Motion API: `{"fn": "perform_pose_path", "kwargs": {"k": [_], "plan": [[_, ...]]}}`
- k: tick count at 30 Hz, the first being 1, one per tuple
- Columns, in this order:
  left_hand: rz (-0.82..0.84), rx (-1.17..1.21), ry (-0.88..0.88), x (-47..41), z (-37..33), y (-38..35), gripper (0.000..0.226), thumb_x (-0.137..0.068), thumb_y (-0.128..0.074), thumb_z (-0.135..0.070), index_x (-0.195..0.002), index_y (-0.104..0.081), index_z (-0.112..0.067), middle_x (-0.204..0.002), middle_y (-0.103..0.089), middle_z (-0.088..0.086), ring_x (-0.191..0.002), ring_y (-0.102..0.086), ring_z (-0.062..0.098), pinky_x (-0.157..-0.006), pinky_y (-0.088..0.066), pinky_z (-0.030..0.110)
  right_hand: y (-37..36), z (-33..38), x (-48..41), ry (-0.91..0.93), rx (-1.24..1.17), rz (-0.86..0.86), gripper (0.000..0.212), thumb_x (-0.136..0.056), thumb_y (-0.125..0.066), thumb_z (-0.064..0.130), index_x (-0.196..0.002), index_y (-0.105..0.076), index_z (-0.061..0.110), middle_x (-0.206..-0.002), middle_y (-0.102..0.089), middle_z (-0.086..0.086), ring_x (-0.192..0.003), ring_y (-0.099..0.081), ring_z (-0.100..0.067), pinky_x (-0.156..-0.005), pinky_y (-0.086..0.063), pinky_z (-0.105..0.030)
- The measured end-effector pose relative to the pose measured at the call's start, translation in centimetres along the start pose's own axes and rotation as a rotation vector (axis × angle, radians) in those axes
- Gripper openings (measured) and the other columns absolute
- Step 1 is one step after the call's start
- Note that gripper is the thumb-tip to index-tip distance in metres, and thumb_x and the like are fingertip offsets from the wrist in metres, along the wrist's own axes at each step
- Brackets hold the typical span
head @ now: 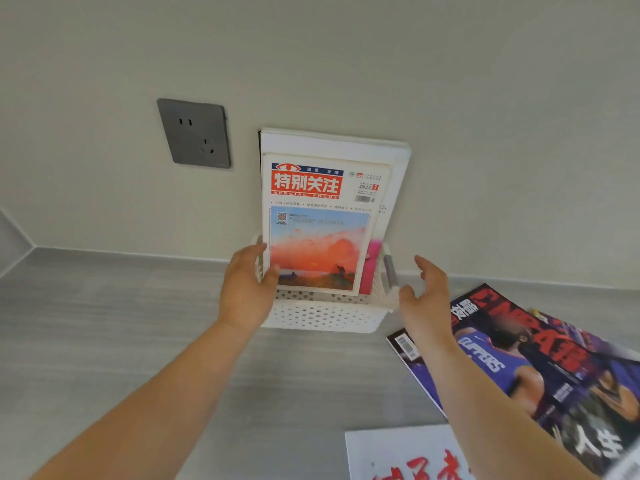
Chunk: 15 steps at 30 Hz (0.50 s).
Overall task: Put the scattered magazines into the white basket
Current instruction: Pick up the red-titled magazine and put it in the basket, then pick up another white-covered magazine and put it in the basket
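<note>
Magazines already stand upright in the white basket [322,315], which sits on the grey surface [121,323] against the wall. A red-titled magazine [322,209] is in front, with taller white ones behind. The job looks roughly half done: a basketball magazine [540,368] and a white magazine with red lettering [398,455] lie on the surface to the right, outside the basket. The left hand [247,289] pinches the red-titled magazine's lower left edge, thumb on the cover. The right hand [424,296] hovers just beside the basket's right end, fingers apart, holding nothing. A wall socket [194,133] sits to the left, and nothing seems to block the way.
</note>
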<state>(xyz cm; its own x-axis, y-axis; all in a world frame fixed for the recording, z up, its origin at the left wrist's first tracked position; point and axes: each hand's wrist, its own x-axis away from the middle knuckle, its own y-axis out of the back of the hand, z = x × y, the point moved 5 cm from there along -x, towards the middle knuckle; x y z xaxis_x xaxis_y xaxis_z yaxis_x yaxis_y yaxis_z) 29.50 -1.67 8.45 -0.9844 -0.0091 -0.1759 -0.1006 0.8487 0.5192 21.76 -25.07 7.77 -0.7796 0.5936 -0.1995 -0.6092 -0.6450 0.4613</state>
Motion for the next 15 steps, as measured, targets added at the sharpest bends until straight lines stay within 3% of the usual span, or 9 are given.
{"fn": "perform_pose_path", "kwargs": {"k": [4,7,10,12,14,15], "plan": [[0.129,0.044,0.036,8.7,0.5,-0.7,0.026,-0.086,-0.053,-0.009,-0.111,-0.059,-0.010,-0.123,-0.057,0.008,-0.105,-0.048,0.013,-0.092,-0.032,0.020,4.6,-2.7,5.5,-0.029,0.104,0.012,0.046,-0.080,-0.046,-0.007,-0.124,-0.045,0.004,-0.128,-0.047,-0.018,-0.117,-0.047,-0.036,-0.104,-0.035,-0.045],[0.341,0.005,0.146,15.1,2.1,-3.0,0.028,-0.085,-0.053,-0.008,-0.113,-0.058,-0.010,-0.124,-0.055,0.008,-0.103,-0.049,0.014,-0.086,-0.033,0.016,7.5,-5.7,10.4,-0.045,0.269,0.034,0.042,-0.076,-0.054,-0.008,-0.117,-0.051,0.000,-0.121,-0.053,-0.021,-0.117,-0.046,-0.038,-0.102,-0.033,-0.044],[0.556,-0.184,0.223,20.5,4.0,-5.2,0.038,-0.086,-0.053,-0.015,-0.123,-0.048,-0.011,-0.125,-0.054,0.008,-0.103,-0.055,0.020,-0.083,-0.040,0.018,9.9,-8.8,14.8,-0.108,0.414,0.075,0.040,-0.076,-0.056,-0.001,-0.116,-0.052,0.003,-0.124,-0.052,-0.019,-0.118,-0.043,-0.035,-0.099,-0.031,-0.039],[0.642,-0.256,0.259,23.3,4.5,-6.1,0.044,-0.085,-0.052,-0.018,-0.127,-0.043,-0.011,-0.131,-0.049,0.009,-0.115,-0.052,0.021,-0.091,-0.040,0.021,10.8,-11.1,17.4,-0.117,0.522,0.147,0.043,-0.082,-0.053,0.011,-0.124,-0.045,0.010,-0.134,-0.045,-0.013,-0.127,-0.035,-0.028,-0.106,-0.022,-0.034],[0.652,-0.294,0.238,25.0,4.1,-6.8,0.049,-0.084,-0.053,-0.018,-0.130,-0.039,-0.011,-0.138,-0.041,0.010,-0.124,-0.045,0.023,-0.097,-0.037,0.023,11.4,-12.6,19.9,-0.060,0.663,0.228,0.048,-0.089,-0.044,0.026,-0.135,-0.031,0.018,-0.148,-0.028,-0.008,-0.138,-0.021,-0.021,-0.113,-0.004,-0.031],[0.644,-0.294,0.229,25.6,3.7,-7.1,0.050,-0.083,-0.055,-0.019,-0.130,-0.038,-0.011,-0.138,-0.042,0.010,-0.124,-0.045,0.024,-0.099,-0.037,0.024,11.5,-13.0,21.0,-0.026,0.735,0.259,0.051,-0.089,-0.046,0.031,-0.136,-0.031,0.018,-0.150,-0.026,-0.009,-0.139,-0.022,-0.020,-0.113,0.006,-0.029]]}}
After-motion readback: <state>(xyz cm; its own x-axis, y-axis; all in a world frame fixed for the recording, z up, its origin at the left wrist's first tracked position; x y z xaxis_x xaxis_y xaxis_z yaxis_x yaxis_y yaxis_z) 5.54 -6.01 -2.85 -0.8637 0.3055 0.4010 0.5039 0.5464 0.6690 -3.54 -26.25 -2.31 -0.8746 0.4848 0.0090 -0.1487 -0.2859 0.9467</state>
